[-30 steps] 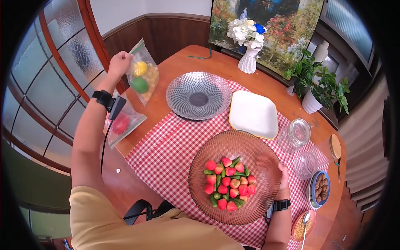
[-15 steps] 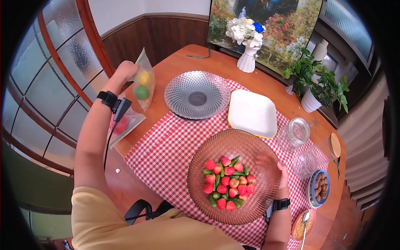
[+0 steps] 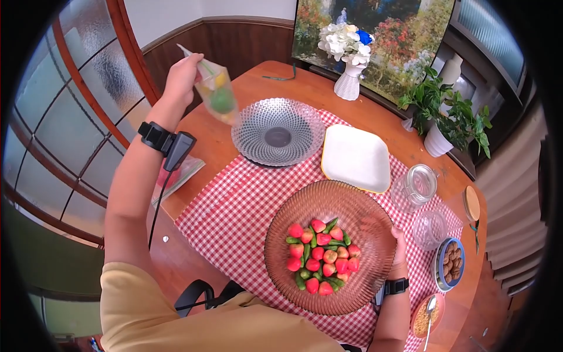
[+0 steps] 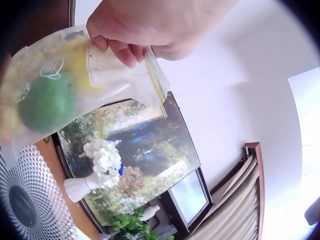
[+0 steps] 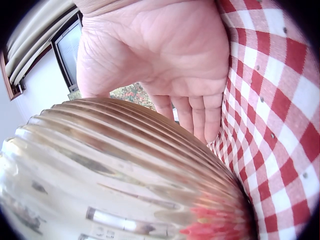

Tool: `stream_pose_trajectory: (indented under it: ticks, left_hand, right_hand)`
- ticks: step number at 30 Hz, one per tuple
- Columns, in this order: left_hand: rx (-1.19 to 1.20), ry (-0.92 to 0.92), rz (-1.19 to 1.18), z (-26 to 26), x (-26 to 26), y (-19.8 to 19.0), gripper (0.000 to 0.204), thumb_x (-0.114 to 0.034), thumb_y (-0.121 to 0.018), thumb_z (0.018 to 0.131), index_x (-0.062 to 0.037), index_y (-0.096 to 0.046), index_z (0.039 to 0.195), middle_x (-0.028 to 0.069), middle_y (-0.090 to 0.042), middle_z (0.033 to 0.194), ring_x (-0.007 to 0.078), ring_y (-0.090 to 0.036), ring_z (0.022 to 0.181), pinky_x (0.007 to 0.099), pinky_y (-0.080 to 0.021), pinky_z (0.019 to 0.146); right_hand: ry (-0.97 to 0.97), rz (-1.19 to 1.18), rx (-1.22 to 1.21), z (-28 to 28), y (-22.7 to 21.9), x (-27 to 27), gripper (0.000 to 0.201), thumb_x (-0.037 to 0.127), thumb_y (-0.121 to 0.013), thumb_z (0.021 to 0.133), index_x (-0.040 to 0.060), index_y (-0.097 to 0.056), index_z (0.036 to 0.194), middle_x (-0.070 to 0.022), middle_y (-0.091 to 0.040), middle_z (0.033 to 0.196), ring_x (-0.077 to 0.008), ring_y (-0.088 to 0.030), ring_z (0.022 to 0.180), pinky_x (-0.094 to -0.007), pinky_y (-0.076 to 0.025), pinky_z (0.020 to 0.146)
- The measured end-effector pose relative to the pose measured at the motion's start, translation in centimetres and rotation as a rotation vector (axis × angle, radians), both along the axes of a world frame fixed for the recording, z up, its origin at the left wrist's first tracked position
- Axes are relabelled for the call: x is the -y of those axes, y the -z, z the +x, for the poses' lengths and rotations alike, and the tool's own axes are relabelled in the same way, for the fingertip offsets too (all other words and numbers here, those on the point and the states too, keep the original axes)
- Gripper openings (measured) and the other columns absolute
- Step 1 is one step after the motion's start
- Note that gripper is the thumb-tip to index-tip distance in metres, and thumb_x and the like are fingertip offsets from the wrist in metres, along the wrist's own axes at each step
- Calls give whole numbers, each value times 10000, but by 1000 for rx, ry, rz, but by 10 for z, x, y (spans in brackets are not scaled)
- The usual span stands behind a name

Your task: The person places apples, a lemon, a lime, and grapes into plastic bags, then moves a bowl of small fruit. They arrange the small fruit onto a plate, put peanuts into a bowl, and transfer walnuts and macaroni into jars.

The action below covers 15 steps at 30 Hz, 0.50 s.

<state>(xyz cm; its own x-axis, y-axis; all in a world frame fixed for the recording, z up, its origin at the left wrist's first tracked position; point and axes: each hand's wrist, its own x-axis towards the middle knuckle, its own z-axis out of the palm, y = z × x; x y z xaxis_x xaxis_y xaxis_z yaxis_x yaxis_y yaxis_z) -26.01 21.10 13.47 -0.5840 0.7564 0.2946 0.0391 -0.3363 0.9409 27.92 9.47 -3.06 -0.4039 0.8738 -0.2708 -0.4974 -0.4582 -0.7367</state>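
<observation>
A clear zip bag [image 3: 218,94] with a green round fruit [image 4: 47,102], a yellow one and paler pieces hangs tilted over the table's left side. My left hand [image 3: 180,82] pinches its top edge between thumb and fingers. The bag's lower corner overlaps the rim of the grey glass bowl [image 3: 252,120] in the head view. Straight fingers of my right hand [image 5: 160,50] lie along the outer side of the ribbed amber bowl [image 3: 366,211], thumb at its rim. This bowl holds red strawberry-like fruits [image 3: 312,266] and small green peppers [image 3: 306,253].
Another zip bag [image 3: 183,176] lies at the left table edge, partly behind my left wrist. Beyond the amber bowl sits a white dish [image 3: 356,158]. To the right stand a glass jar [image 3: 417,188], a bowl of walnuts [image 3: 453,264] and a pink bowl with a spoon [image 3: 431,314].
My left hand has brought the zip bag rightward to the grey bowl's edge, and the bag now tilts. The right hand and amber bowl stay put.
</observation>
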Motion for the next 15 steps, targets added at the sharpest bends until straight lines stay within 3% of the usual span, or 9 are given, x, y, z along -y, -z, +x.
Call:
stream_pose_trajectory:
  ticks: [4, 6, 8, 11, 15]
  left_hand:
    - [162, 140, -26, 30, -20, 9, 173, -195, -623, 869, -93, -573, 739, -2, -520, 638, 111, -487, 582, 267, -399, 572]
    - [201, 78, -129, 65, -18, 4, 163, -204, -639, 853, -73, -586, 773, 18, -564, 673, 115, -532, 594, 260, -444, 568]
    - [141, 128, -275, 79, -29, 8, 180, -225, -632, 861, -49, -594, 868, 40, -616, 797, 144, -605, 726, 274, -484, 670]
    - [129, 126, -351, 105, -50, 17, 168, -209, -628, 856, -44, -601, 849, 32, -611, 725, 116, -580, 599, 249, -465, 555]
    - [79, 186, -483, 135, -73, 33, 194, -234, -624, 874, -40, -612, 886, 41, -651, 804, 89, -606, 618, 249, -480, 583]
  right_hand:
    - [14, 13, 8, 0, -1, 1, 668, 413, -541, 824, -50, -473, 1300, -186, -584, 1235, -303, -581, 1097, -393, -446, 988]
    - [3, 13, 3, 1, 3, -1, 661, 405, -533, 825, -51, -472, 1300, -188, -583, 1234, -303, -581, 1095, -392, -446, 987]
    - [4, 21, 3, 2, 6, -2, 656, 400, -529, 826, -51, -471, 1299, -188, -583, 1233, -302, -581, 1096, -392, -447, 986]
    - [0, 37, 1, 3, 7, -3, 648, 390, -526, 827, -52, -470, 1298, -188, -584, 1231, -299, -582, 1094, -389, -449, 984]
    - [11, 56, 30, 3, 4, -3, 634, 371, -530, 828, -53, -470, 1295, -185, -588, 1225, -293, -587, 1087, -384, -454, 978]
